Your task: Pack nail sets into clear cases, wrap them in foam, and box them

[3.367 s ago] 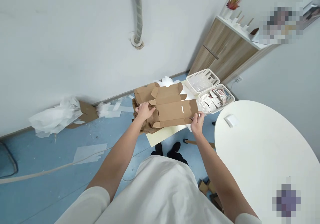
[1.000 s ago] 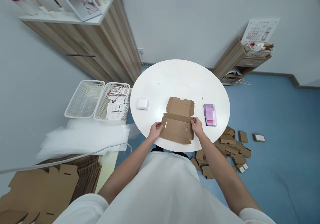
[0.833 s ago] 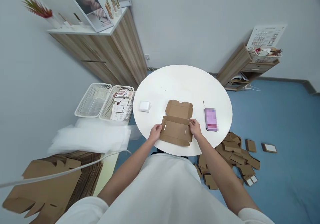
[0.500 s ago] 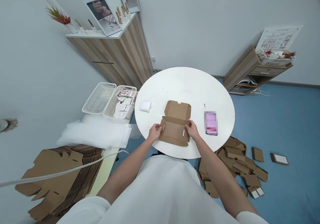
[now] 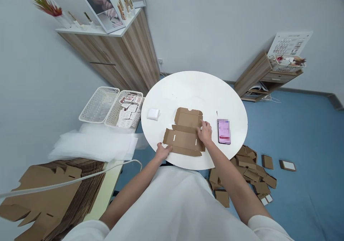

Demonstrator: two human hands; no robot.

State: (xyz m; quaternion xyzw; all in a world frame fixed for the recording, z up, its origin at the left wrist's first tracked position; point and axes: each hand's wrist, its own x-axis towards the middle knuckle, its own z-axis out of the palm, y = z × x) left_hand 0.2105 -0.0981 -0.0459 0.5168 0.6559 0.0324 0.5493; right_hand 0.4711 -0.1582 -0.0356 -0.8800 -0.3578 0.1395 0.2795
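A flat cardboard box blank (image 5: pixel 185 135) lies near the round table's (image 5: pixel 193 86) near edge; its near-left corner is pinched by the left hand (image 5: pixel 162 152), its right flap pressed by the right hand (image 5: pixel 205 132), fingers spread. It could be creased off its score lines or slid off the edge

The flat brown cardboard box blank (image 5: pixel 185 135) lies at frame centre on the round white table (image 5: pixel 193 90), between the small white pad (image 5: pixel 153 113) and the pink phone (image 5: pixel 223 131).
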